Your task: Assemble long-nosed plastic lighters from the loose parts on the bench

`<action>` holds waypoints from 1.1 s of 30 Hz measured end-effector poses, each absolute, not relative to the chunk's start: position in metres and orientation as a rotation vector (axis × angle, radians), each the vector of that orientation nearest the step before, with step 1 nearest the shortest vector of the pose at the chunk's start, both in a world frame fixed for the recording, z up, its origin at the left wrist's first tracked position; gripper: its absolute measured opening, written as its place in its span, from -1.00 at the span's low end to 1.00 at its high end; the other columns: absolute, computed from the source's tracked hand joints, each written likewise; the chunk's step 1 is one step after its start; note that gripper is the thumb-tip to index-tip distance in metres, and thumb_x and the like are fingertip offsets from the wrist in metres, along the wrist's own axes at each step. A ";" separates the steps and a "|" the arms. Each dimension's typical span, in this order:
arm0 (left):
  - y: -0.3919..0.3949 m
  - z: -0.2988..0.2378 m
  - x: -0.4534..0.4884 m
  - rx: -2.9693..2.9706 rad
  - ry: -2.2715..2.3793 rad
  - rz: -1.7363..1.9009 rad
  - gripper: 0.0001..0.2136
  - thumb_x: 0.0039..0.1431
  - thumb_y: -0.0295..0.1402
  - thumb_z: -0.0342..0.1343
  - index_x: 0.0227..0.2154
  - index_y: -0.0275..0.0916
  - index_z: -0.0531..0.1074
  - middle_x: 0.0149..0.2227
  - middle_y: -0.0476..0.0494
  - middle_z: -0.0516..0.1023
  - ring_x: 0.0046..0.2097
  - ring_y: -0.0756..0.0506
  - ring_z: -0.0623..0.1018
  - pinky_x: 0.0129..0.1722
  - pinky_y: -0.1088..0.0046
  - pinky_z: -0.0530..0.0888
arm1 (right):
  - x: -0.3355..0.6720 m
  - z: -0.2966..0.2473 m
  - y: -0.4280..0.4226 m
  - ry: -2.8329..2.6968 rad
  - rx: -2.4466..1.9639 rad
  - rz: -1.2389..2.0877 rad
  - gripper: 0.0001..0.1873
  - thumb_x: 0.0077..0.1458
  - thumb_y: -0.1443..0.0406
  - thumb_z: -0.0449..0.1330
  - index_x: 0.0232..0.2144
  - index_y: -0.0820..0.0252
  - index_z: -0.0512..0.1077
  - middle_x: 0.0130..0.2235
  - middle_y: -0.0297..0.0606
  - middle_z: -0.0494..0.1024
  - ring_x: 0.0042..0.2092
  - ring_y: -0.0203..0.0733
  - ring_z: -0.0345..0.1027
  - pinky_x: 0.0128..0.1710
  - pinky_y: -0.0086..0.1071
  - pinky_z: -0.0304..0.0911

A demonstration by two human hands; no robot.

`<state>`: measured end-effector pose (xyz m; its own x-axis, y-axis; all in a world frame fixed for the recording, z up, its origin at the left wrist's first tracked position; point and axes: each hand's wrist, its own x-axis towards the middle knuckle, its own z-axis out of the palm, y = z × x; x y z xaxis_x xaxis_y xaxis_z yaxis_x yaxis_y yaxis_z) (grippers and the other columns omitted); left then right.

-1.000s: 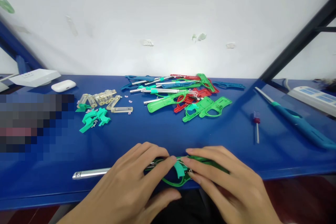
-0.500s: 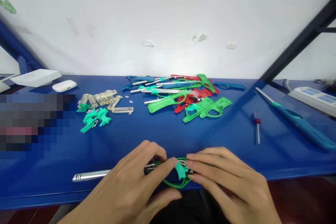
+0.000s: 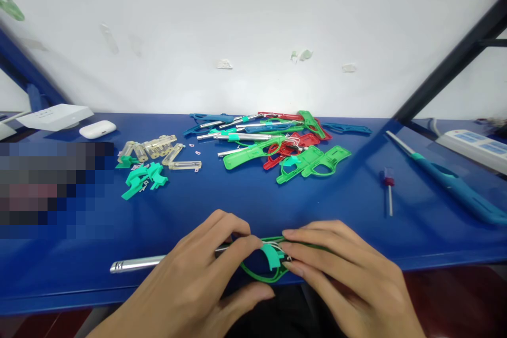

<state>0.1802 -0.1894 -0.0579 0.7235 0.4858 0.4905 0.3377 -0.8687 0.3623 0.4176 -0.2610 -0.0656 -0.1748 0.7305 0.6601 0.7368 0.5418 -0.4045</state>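
Note:
At the table's near edge lies a long-nosed lighter (image 3: pixel 261 275) with a green open shell and a silver metal tube pointing left. A teal trigger (image 3: pixel 271 256) sits in it, with white wires beside it. My left hand (image 3: pixel 202 269) is curled over the lighter where tube and shell meet, its index fingertip near the trigger's top. My right hand (image 3: pixel 348 264) covers the handle end, fingertips pressed on the shell by the wires. Much of the handle is hidden under the right hand.
Behind the hands lies a pile of lighter parts with green shells (image 3: pixel 327 161). To its left are clear fuel tanks (image 3: pixel 158 148) and teal triggers (image 3: pixel 138 179). A screwdriver (image 3: pixel 389 190) and an assembled blue lighter (image 3: pixel 451 179) lie at right. A white case (image 3: pixel 97 129) stands at back left.
My left index finger and thumb have drawn slightly apart from the trigger, so more of the green guard ring shows. My right hand has hardly moved.

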 end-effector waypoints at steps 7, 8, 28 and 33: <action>-0.189 -0.060 0.181 2.677 0.696 0.891 -0.82 0.45 -0.23 0.18 -0.05 -0.22 0.47 -0.11 -0.16 0.53 -0.15 -0.09 0.59 -0.14 0.41 0.59 | 0.418 -0.066 -0.261 -1.929 -1.185 -0.015 -0.83 0.38 0.30 0.25 -0.15 0.08 0.68 -0.13 -0.33 0.76 -0.13 -0.19 0.63 -0.10 -0.42 0.60; -0.189 -0.060 0.181 2.680 0.688 0.904 -0.82 0.45 -0.24 0.18 -0.06 -0.23 0.47 -0.12 -0.16 0.53 -0.15 -0.09 0.59 -0.15 0.42 0.59 | 0.418 -0.066 -0.261 -1.930 -1.187 -0.013 -0.83 0.38 0.31 0.26 -0.15 0.09 0.68 -0.13 -0.33 0.76 -0.13 -0.19 0.63 -0.10 -0.42 0.60; -0.188 -0.055 0.165 2.810 0.876 0.807 -0.83 0.47 -0.26 0.11 0.03 -0.09 0.45 -0.05 -0.11 0.58 -0.17 -0.15 0.63 -0.18 0.29 0.56 | 0.421 -0.070 -0.262 -1.943 -1.190 -0.024 -0.86 0.33 0.35 0.30 -0.13 0.11 0.67 -0.12 -0.32 0.75 -0.11 -0.21 0.61 -0.09 -0.45 0.59; -0.185 -0.053 0.151 2.841 0.913 0.720 -0.86 0.46 -0.35 0.09 0.00 -0.02 0.45 -0.05 0.00 0.58 -0.16 -0.10 0.63 -0.14 0.33 0.53 | 0.422 -0.077 -0.264 -1.943 -1.167 -0.019 -0.82 0.30 0.39 0.32 -0.09 0.10 0.65 -0.09 -0.33 0.73 -0.06 -0.22 0.57 -0.04 -0.45 0.56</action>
<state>0.1509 -0.1855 -0.0534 0.7132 0.5669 0.4122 0.5332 -0.8205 0.2060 0.4222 -0.2639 -0.0767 -0.2058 0.7176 0.6653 0.7307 0.5649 -0.3833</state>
